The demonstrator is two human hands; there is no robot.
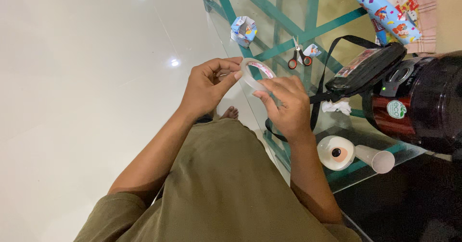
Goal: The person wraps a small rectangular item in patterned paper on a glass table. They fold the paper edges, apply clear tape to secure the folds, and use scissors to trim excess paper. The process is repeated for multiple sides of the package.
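Both hands are meeting at the centre of the view, holding a clear plastic roll of adhesive tape with a white-and-red inner core [254, 73] above the near edge of a glass-topped table with a teal metal frame [313, 11].

The left hand [208, 85] is gripping the roll from its 9 o'clock side, with the fingers curled over the top and the thumb [230, 81] pressing against the rim; this appears to be steadying the ring so it cannot turn. The right hand [284, 105] is approaching from 4 o'clock, its fingertips [262, 95] pinching at the lower outer band of the roll, a grip consistent with feeling for or picking at the loose end. Whether any tape is lifted cannot be told.

On the table, at 1 o'clock from the roll, orange-handled scissors [299, 55] are lying flat beside a small scrap of patterned paper [313, 49]. At 12 o'clock a small parcel in blue cartoon-print paper [243, 30] is sitting on the glass. A roll of the same blue printed wrapping paper [382, 8] is lying at 2 o'clock. A black strapped bag [368, 71] and a dark red and black electric cooker [418, 105] are standing at 3 o'clock. A white paper roll with a cardboard tube [353, 156] is lying at 5 o'clock.
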